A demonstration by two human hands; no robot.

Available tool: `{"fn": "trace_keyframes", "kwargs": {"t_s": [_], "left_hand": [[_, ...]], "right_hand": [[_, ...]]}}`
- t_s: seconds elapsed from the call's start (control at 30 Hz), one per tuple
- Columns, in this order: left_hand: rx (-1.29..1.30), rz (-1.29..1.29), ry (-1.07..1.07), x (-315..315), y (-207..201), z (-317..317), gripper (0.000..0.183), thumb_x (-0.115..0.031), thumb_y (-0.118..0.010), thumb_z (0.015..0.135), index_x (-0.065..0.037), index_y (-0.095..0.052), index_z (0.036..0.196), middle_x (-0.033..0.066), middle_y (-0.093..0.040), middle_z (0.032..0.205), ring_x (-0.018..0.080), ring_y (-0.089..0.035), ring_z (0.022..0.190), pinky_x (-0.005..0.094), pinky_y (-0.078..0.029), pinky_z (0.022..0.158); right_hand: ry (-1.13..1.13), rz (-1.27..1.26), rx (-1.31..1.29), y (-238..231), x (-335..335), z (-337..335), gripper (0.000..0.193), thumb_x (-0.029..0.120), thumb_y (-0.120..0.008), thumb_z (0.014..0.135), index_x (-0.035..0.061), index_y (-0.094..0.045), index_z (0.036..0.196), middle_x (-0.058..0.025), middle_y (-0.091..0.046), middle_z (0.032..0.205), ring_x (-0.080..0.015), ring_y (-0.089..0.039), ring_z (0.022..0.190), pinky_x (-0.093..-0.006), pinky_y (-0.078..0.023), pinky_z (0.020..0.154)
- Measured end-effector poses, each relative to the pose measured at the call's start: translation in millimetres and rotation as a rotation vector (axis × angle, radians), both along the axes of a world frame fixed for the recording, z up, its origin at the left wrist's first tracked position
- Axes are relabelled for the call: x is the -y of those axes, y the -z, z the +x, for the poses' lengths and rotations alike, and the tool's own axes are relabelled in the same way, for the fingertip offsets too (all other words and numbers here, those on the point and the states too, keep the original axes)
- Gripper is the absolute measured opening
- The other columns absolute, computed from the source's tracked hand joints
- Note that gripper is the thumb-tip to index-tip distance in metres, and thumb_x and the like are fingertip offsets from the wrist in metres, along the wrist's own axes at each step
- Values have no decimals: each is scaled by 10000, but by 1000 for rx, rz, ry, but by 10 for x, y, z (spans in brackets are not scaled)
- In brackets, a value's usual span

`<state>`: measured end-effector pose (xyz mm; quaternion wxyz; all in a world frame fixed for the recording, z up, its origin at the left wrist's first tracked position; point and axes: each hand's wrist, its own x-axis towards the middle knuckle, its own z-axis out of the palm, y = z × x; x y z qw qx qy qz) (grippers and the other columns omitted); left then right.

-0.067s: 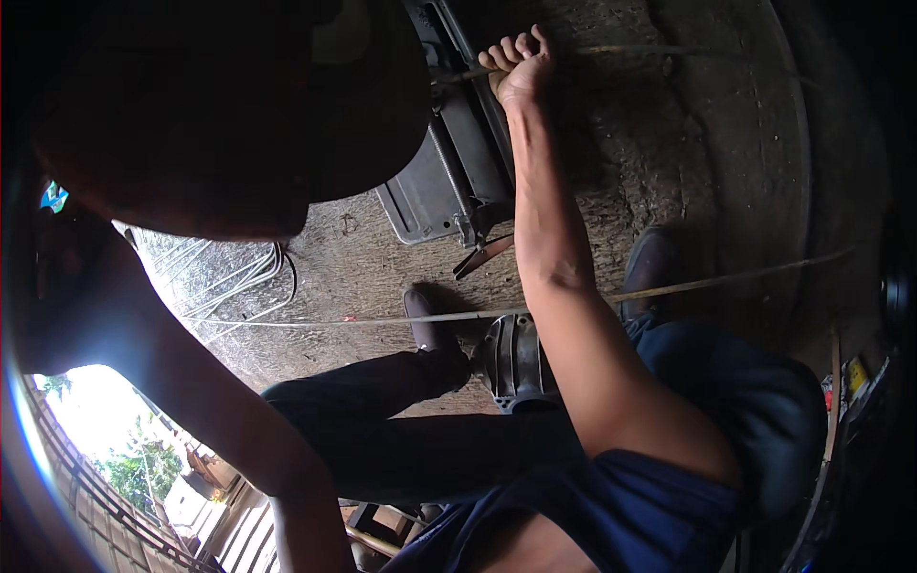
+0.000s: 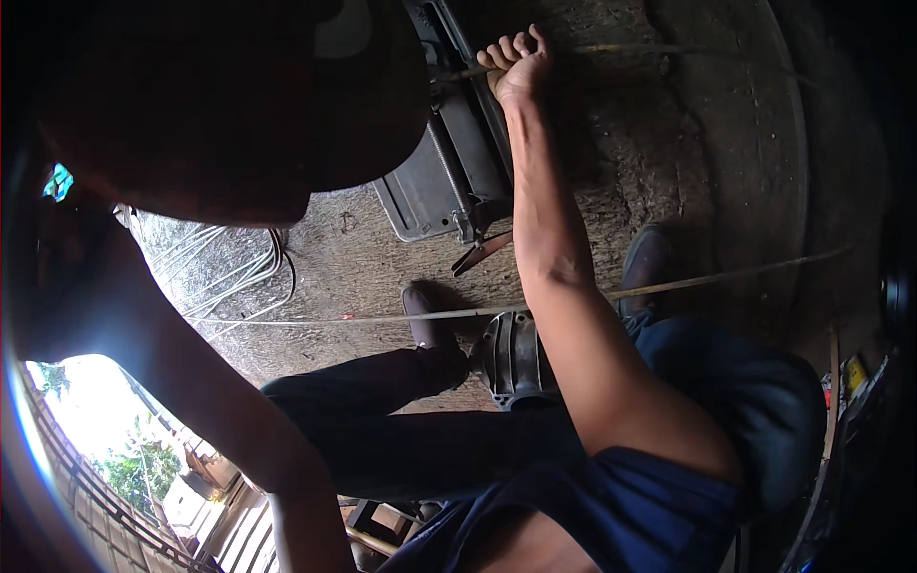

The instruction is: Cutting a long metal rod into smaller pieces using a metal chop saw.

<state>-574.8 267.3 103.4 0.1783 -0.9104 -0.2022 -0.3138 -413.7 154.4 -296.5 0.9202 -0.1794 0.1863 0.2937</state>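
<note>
As a moment earlier, the right hand's point(image 2: 516, 65) fingers curl around a thin dark rod point(image 2: 468, 73) crossing the long grey metal machine's point(image 2: 473, 158) right edge; rough brown floor point(image 2: 611, 143) stretches rightward. Left hand hidden, grip unclear.

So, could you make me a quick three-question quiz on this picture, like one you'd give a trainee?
1. Multiple choice: what is the right hand closed around?
a) a shoe
b) a thin rod
c) a hammer

2. True or false: the pale cables lie toward the left side of the picture.

3. Compare: which appears nearer to the right hand in the picture, the coil spring or the ribbed metal housing?

Key: 1. b. 2. True. 3. The coil spring.
</note>
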Motion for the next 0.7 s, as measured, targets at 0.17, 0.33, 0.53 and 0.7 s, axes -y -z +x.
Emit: {"fn": "trace_keyframes", "kwargs": {"t_s": [0.17, 0.33, 0.53, 0.7], "left_hand": [[-357, 544, -551, 93, -45, 11, 335, -219, -537, 918, 51, -605, 1103, 219, -609, 1097, 277, -637, 956, 356, -564, 779], [426, -532, 126, -30, 44, -3, 456, 69, -557, 787, 32, -507, 1239, 131, -566, 1150, 166, -617, 874, 244, -591, 596], [167, -418, 316, -135, 27, -119, 344, -46, -492, 875, 77, -571, 1187, 216, -634, 1084, 260, -687, 826, 351, -615, 626], [121, -230, 370, 74, 119, -163, 322, 59, -500, 837, 136, -583, 1138, 243, -651, 1020, 277, -699, 788, 405, -651, 614]], "right_hand": [[-14, -11, -90, -42, -7, 22, 477, 364, -484, 895, 171, -216, 551, 18, -167, 541, -158, -149, 473, -316, -245, 496], [-36, 20, -29, -27, -4, 24, 472, 351, -485, 906, 167, -253, 539, 25, -157, 514, -147, -136, 455, -307, -234, 492], [-9, 82, 32, 93, -7, -5, 388, 247, -639, 830, 161, -354, 582, 22, -256, 534, -128, -235, 455, -301, -301, 545], [-49, -85, -48, 120, 185, -191, 251, 242, -663, 847, 20, -663, 964, -88, -668, 908, -230, -631, 873, -353, -477, 863]]}}
